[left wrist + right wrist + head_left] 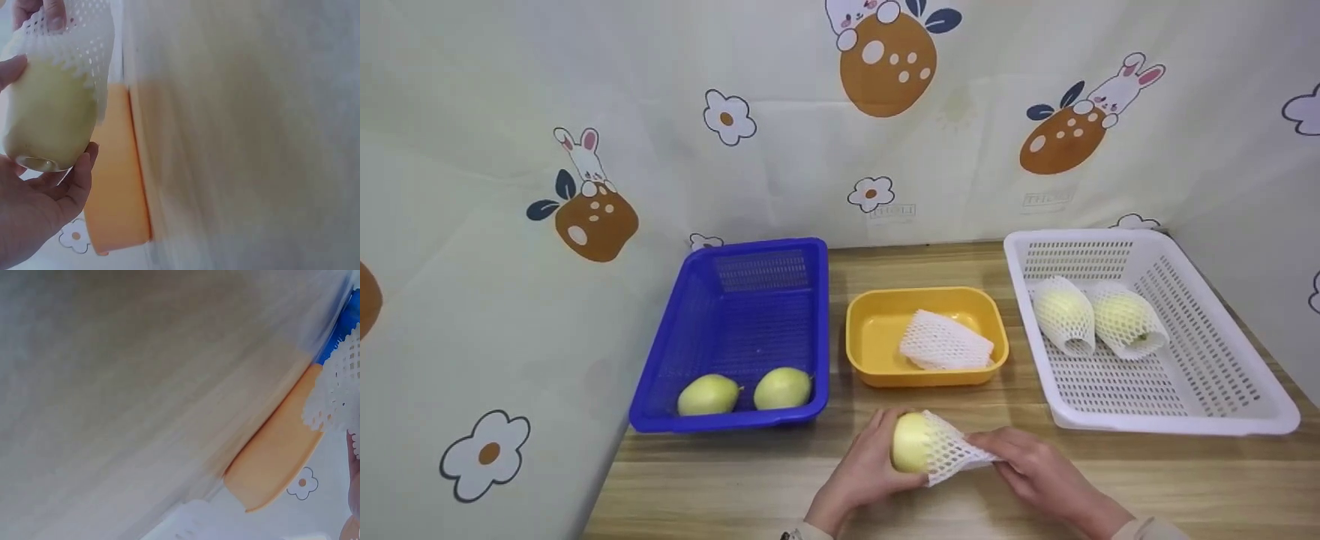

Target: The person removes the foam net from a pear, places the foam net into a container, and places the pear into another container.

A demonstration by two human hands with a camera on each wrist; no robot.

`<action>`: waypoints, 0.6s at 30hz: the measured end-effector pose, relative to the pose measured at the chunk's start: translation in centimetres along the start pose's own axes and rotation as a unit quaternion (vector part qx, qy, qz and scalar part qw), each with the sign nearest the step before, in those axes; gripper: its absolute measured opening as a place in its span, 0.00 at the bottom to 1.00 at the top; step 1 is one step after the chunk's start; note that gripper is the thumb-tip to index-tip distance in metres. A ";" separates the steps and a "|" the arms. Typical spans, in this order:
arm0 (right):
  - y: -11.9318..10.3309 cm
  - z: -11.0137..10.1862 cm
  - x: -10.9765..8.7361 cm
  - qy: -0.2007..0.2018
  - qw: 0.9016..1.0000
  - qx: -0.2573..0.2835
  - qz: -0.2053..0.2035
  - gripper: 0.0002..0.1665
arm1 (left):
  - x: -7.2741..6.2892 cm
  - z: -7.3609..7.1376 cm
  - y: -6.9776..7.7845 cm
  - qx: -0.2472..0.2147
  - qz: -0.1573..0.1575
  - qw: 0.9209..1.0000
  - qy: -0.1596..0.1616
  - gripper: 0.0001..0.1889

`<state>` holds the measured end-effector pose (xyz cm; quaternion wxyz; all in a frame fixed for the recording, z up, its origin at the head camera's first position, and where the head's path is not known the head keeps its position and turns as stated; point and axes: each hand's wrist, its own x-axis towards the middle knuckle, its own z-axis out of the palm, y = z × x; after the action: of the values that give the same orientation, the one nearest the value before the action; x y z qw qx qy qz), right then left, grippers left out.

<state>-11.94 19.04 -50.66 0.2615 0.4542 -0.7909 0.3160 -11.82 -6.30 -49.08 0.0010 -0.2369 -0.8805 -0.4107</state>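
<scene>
A pale yellow-green pear (910, 444) is partly inside a white foam net sleeve (952, 450) above the front of the table. My left hand (864, 466) grips the pear from its bare left side, with fingers and thumb curled round it. My right hand (1039, 471) pinches the loose end of the net sleeve. In the left wrist view the pear (50, 115) shows its bare lower part, and the netting (84, 39) covers its upper part. Only part of the right hand (354, 486) and the netting (340, 385) appear at the right wrist view's edge.
Two bare pears (709, 394) lie at the near end of the blue basket (817, 337). Folded foam net sleeves (945, 341) lie in the yellow-orange bin (877, 379). The white basket (1245, 426) at right holds two net-wrapped pears (1063, 311). A printed cloth (787, 172) hangs behind.
</scene>
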 end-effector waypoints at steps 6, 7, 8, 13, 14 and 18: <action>0.2 -0.4 1.2 0.034 0.999 -0.040 -0.001 0.19 | -0.5 -2.2 0.3 0.013 0.004 1.000 0.022 0.40; 0.2 -0.5 1.5 0.038 0.999 -0.037 0.001 0.20 | -0.7 -2.6 0.4 0.015 0.003 1.000 0.026 0.40; 0.2 -0.6 1.8 0.043 0.998 -0.034 0.003 0.20 | -0.8 -3.1 0.5 0.016 0.003 0.999 0.029 0.39; 0.3 -1.1 3.6 0.074 0.997 -0.033 -0.006 0.16 | -1.4 -5.7 1.2 0.019 0.018 0.998 0.054 0.39; 0.4 -1.1 4.0 0.081 0.996 -0.042 -0.009 0.15 | -1.5 -6.3 1.4 0.017 0.022 0.998 0.060 0.39; 0.6 -1.5 5.5 0.104 0.991 -0.086 -0.009 0.12 | -1.7 -8.8 1.8 0.006 0.031 0.996 0.086 0.40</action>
<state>-14.77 17.34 -46.00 0.3835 0.4020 -0.7793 0.2898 -11.27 -12.36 -42.31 0.0905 -0.2282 -0.8719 -0.4238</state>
